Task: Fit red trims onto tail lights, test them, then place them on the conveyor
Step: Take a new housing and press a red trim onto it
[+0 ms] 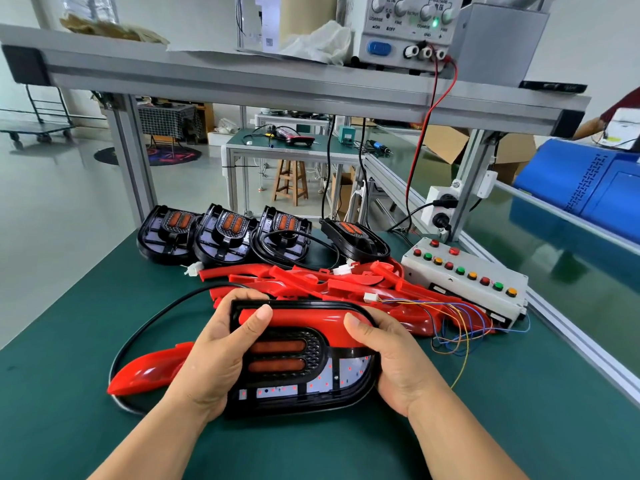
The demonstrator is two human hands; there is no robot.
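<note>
I hold the tail light (298, 362) near the tabletop's (69, 393) front edge, left hand (214, 355) and right hand (391, 362) clenched on its ends, thumbs pressing the red trim (304, 318); it seems light, stiff plastic (glossy, likely slippery), best gripped by its black rim

Power supply (408, 26): top cut off by frame edge; dial labels blurred. Tail light (301, 358): sides hidden under both hands.
</note>
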